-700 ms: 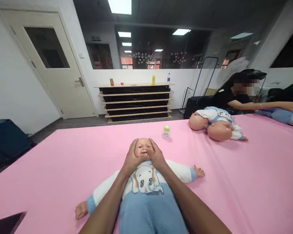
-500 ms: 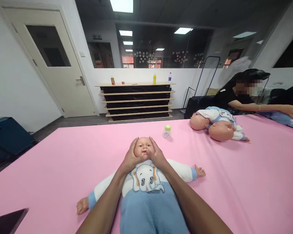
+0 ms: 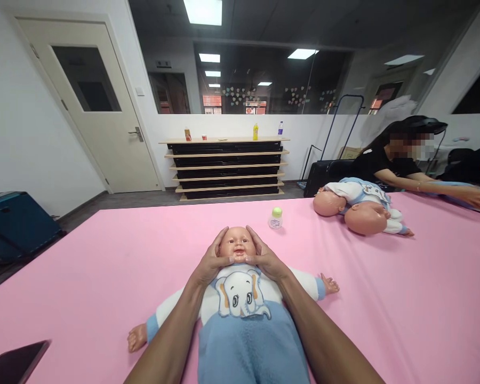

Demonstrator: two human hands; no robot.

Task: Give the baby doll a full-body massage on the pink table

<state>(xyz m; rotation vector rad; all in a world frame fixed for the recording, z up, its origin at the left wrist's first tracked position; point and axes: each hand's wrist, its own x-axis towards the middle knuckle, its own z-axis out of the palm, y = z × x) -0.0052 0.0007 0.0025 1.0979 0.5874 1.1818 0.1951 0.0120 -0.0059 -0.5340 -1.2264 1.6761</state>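
A baby doll lies on its back on the pink sheet, arms spread wide, dressed in a white and blue outfit with an elephant face on the chest. My left hand cups one side of the doll's head, its thumb along the chin. On the other side my right hand does the same, fingers curved up the cheek and thumb at the chin. The two thumb tips point at each other with a small gap. Beyond the head stands a small clear bottle with a green cap.
Two more dolls lie together at the back right of the pink-covered table. Behind them a person in black reaches rightward. A dark phone rests at the near left. Shelving stands against the wall.
My right thumb has slid from beside the doll's mouth down to the chin. Both thumbs now lie more evenly and slightly apart. The person's arms at the right have shifted.
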